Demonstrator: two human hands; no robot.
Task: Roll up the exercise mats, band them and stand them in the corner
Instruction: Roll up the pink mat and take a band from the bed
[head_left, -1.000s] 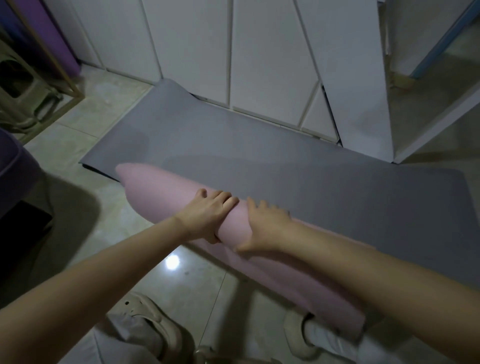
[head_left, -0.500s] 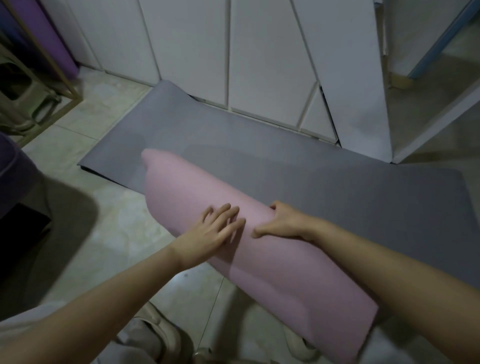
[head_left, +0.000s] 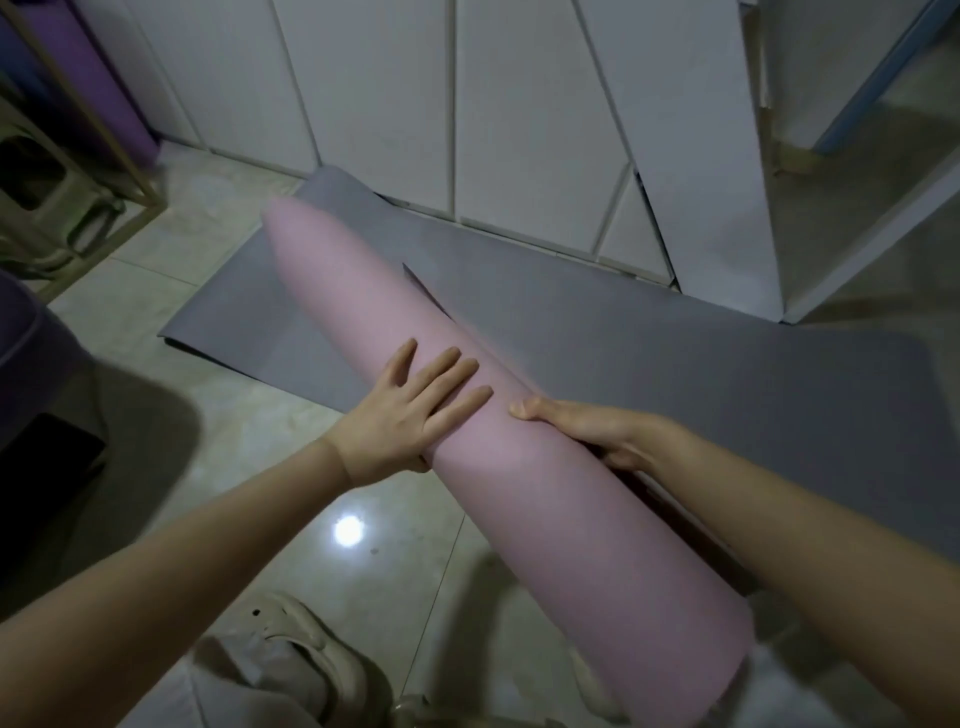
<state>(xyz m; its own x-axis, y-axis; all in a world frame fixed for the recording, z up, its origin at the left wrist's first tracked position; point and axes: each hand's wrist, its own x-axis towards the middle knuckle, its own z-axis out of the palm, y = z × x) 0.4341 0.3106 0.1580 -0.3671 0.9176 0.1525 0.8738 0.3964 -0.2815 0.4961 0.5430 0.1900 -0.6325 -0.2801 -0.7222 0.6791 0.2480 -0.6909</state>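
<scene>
The left hand (head_left: 410, 415) lies flat on the rolled pink mat (head_left: 363, 312), fingers spread. The right hand (head_left: 597, 431) grips its other side, thumb on top, above the grey mat (head_left: 675, 374) spread on the floor (head_left: 171, 260).

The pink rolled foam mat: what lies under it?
Under the pink rolled foam mat, a flat grey exercise mat and pale floor tiles show. The right hand grips it from beneath; its fingers are covered.
</scene>
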